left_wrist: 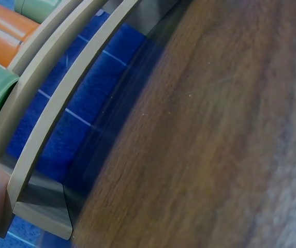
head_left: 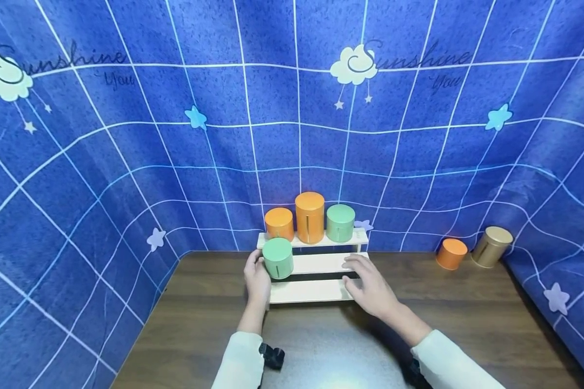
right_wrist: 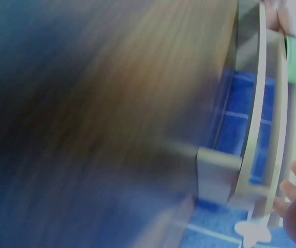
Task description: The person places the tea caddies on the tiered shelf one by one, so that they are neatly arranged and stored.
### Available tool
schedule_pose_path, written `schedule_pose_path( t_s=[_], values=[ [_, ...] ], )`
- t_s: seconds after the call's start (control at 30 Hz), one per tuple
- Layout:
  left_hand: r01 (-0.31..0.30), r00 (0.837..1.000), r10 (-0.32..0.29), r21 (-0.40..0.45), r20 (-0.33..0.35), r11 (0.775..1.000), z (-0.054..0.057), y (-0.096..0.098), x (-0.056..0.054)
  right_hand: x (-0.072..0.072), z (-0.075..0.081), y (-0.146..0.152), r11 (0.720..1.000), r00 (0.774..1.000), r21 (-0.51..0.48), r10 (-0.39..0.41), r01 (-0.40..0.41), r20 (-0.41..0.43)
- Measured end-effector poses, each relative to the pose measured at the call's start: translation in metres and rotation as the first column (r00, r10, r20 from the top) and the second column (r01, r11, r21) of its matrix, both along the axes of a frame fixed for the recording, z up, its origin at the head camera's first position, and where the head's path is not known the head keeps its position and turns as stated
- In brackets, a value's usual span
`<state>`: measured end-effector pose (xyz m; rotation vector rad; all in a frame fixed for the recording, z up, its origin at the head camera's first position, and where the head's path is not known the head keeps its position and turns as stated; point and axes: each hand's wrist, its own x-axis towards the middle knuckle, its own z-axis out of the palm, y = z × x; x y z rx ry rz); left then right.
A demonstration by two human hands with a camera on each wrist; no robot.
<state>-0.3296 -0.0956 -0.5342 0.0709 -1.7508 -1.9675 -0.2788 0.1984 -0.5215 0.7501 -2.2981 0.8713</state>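
A white three-tier stepped shelf (head_left: pixel 313 292) stands against the curtain. On its top tier are a short orange canister (head_left: pixel 279 222), a tall orange canister (head_left: pixel 310 219) and a green canister (head_left: pixel 340 224). Another green canister (head_left: pixel 278 259) sits at the left end of the middle tier. Beside it, my left hand (head_left: pixel 257 281) touches the shelf's left end; its grip is partly hidden. My right hand (head_left: pixel 370 286) hovers by the shelf's right end, fingers spread and nothing held. In the right wrist view, its fingers (right_wrist: pixel 292 190) show near the shelf end.
At the back right of the brown wooden table (head_left: pixel 194 319) stand a short orange canister (head_left: pixel 451 254) and a taller gold canister (head_left: pixel 491 247). A blue curtain (head_left: pixel 272 146) with white lines and stars rises behind the table and along both sides.
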Motion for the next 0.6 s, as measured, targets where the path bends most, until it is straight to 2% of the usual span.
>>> schedule_pose_path(
  t_s=[0.1, 0.13, 0.43, 0.6],
  values=[
    [-0.015, 1.000, 0.015, 0.013, -0.003, 1.000, -0.012, -0.001, -0.011, -0.002, -0.001, 0.015, 1.000, 1.000, -0.015, -0.013, 0.013, -0.021],
    [-0.021, 1.000, 0.021, 0.006, -0.005, 1.000, -0.012, -0.001, -0.012, -0.002, 0.000, 0.020, 1.000, 0.999, -0.024, -0.016, 0.016, -0.027],
    [0.031, 0.999, -0.029, 0.059, -0.025, 0.998, -0.016, 0.000, -0.015, -0.013, -0.001, 0.072, 0.980, 0.986, -0.149, -0.143, 0.129, -0.089],
    [0.016, 1.000, -0.015, 0.045, -0.020, 0.999, -0.015, -0.001, -0.013, -0.026, -0.008, 0.103, 0.962, 0.967, -0.185, -0.225, 0.200, -0.121]
  ],
)
